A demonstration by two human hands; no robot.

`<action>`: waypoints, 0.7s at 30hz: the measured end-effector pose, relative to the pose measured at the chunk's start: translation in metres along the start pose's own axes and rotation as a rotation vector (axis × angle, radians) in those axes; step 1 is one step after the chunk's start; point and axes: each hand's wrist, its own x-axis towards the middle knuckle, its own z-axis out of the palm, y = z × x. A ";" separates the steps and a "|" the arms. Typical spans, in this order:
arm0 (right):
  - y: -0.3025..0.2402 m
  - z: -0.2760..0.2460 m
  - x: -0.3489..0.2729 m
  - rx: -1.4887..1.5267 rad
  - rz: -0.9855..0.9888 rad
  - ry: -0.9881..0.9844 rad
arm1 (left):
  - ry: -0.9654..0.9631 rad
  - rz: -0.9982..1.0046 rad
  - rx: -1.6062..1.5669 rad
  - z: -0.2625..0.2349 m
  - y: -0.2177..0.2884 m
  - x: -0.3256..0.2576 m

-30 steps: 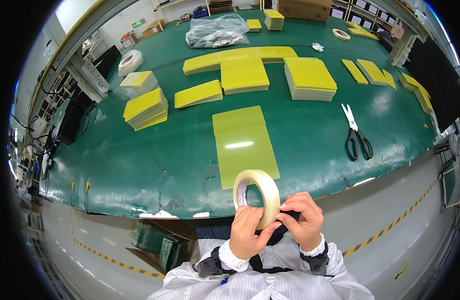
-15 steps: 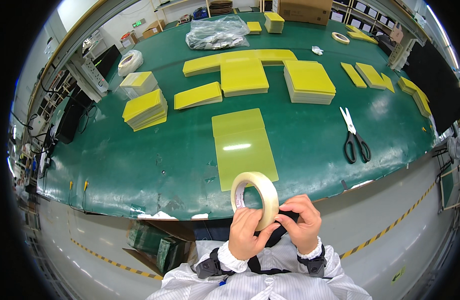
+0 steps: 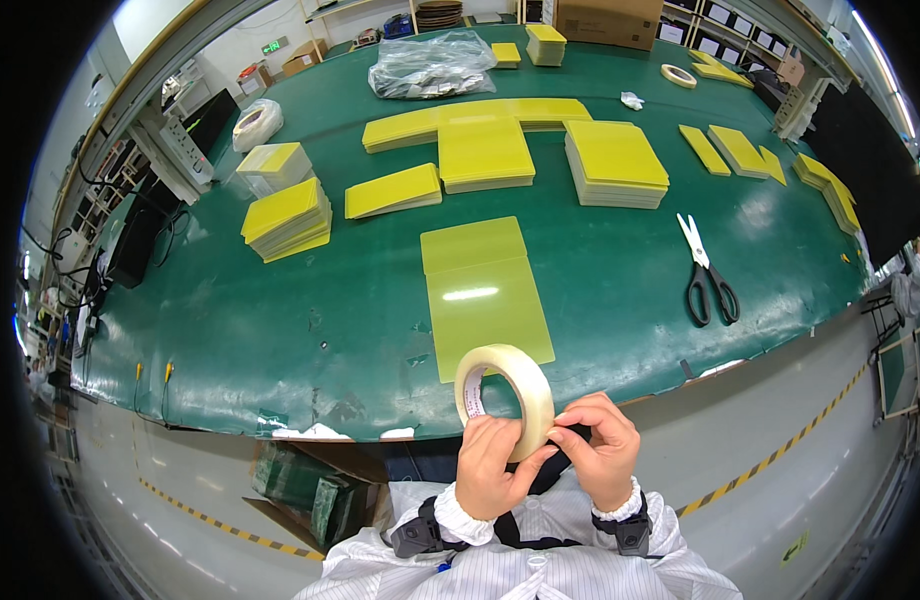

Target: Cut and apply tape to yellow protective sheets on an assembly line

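Green tabletop [image 3: 230,320], chipped along its near edge, grey floor [image 3: 740,420] with striped lines, tape roll [image 3: 536,395] upright before that edge, left hand [image 3: 490,468] closed on its lower part, right hand [image 3: 604,455] pinching its side, tape end indistinct, plastic bag [image 3: 433,65] contents unclear.

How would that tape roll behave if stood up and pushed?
The tape roll would probably roll, being round, and might tip, since its band looks narrow. It seems stiff: it shows no sag in the left hand.
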 end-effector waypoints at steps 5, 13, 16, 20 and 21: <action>0.002 0.000 -0.004 0.054 0.038 0.008 | 0.009 0.008 -0.007 0.000 -0.001 -0.002; -0.003 0.001 -0.002 0.021 0.059 0.028 | 0.014 0.035 -0.018 -0.002 -0.004 -0.004; -0.008 -0.011 0.004 -0.092 -0.016 -0.014 | -0.041 0.009 0.023 -0.001 0.003 0.003; -0.013 -0.009 0.011 -0.140 -0.121 -0.144 | 0.007 0.008 0.045 -0.002 -0.004 -0.006; -0.013 -0.007 0.010 -0.129 -0.119 -0.165 | -0.008 0.006 0.053 -0.005 -0.007 -0.008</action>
